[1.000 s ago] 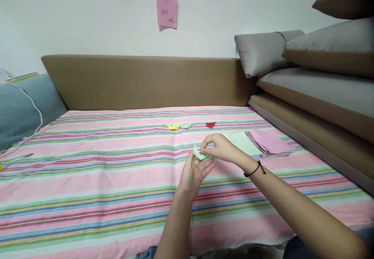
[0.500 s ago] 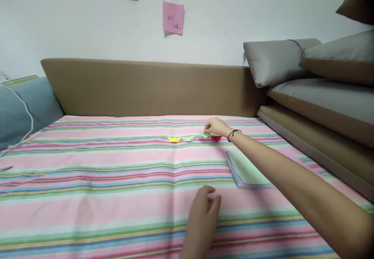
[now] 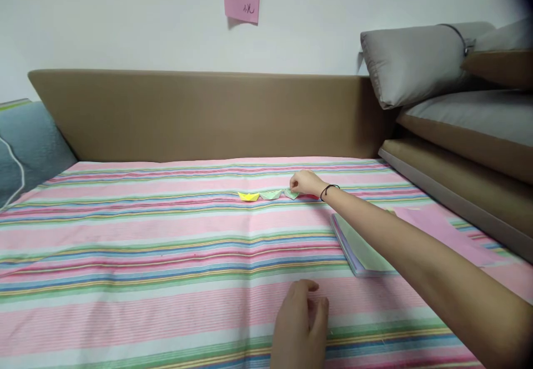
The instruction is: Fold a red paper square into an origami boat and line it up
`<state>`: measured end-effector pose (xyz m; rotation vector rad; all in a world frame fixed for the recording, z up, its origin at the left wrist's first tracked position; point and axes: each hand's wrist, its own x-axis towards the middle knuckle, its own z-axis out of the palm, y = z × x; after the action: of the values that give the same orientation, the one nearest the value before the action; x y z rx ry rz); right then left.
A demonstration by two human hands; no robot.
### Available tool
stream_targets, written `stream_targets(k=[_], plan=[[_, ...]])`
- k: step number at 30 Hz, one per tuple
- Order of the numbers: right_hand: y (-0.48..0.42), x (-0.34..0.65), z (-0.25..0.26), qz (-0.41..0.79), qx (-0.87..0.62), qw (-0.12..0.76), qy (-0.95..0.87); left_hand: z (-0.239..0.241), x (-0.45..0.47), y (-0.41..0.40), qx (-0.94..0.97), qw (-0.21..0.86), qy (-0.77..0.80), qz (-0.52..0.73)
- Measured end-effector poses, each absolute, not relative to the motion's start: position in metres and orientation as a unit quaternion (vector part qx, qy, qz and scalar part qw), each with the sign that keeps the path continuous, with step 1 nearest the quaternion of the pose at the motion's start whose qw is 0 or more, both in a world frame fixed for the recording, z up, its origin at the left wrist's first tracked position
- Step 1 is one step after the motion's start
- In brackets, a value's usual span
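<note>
My right hand (image 3: 307, 182) reaches far across the striped cloth, its fingers pinched on a light green folded paper boat (image 3: 291, 194). Directly left of it sits another pale green paper boat (image 3: 270, 195), and beyond that a yellow paper boat (image 3: 249, 196), so the boats stand in a row. Near the front, my left hand (image 3: 300, 316) hovers over or rests on the cloth; which, I cannot tell. Its fingers are loosely curled, the thumb is apart from them, and it holds nothing.
A stack of coloured paper (image 3: 366, 252) lies partly under my right forearm, with a pink sheet (image 3: 447, 236) beside it. Grey and brown cushions (image 3: 466, 119) pile up on the right. A brown padded board (image 3: 216, 116) stands along the back. A white cable (image 3: 19, 172) hangs at left.
My view has tilted down slightly. The green boat in my right hand has come down into line with the others. The red folded piece by that hand is now hidden.
</note>
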<state>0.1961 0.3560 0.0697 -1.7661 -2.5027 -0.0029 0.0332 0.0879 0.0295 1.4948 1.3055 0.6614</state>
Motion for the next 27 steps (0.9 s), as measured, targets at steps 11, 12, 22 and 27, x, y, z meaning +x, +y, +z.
stream_targets(k=[11, 12, 22, 27], plan=[[0.353, 0.224, 0.096, -0.012, -0.591, 0.052, -0.805, 0.040, 0.032, 0.088, 0.599, 0.518, 0.534, 0.295], [0.353, 0.231, 0.098, -0.015, -0.597, 0.048, -0.800, 0.040, 0.032, 0.087, 0.600, 0.518, 0.533, 0.295], [0.338, 0.252, 0.078, -0.027, -0.637, -0.008, -0.771, 0.040, 0.032, 0.088, 0.601, 0.524, 0.534, 0.281], [0.339, 0.247, 0.076, -0.041, -0.639, -0.010, -0.768, 0.040, 0.033, 0.089, 0.600, 0.521, 0.531, 0.295]])
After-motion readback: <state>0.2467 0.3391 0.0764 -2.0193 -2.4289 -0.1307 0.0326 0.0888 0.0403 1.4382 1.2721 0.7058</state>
